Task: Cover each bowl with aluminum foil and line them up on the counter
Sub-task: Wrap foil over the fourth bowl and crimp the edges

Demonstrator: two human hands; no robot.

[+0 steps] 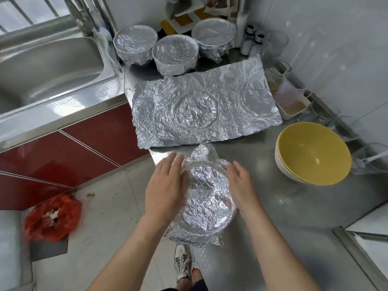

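Observation:
A bowl draped in crinkled foil [206, 198] sits at the near edge of the steel counter [262, 206]. My left hand [165, 185] presses flat against its left side with straight fingers. On its right rim rests my right hand [241, 185], fingers straight. Three foil-covered bowls stand at the back: left [135, 44], middle [175, 53] and right [213, 36]. A large wrinkled foil sheet [205, 108] lies flat between them and me. Two stacked yellow bowls [312, 153] stand uncovered at the right.
A steel sink [46, 66] is at the left. Shakers [251, 39], glass jars and a white container [294, 106] line the right wall. A red bag [52, 217] lies on the floor by the red cabinet [73, 148]. A tray edge [367, 244] is at near right.

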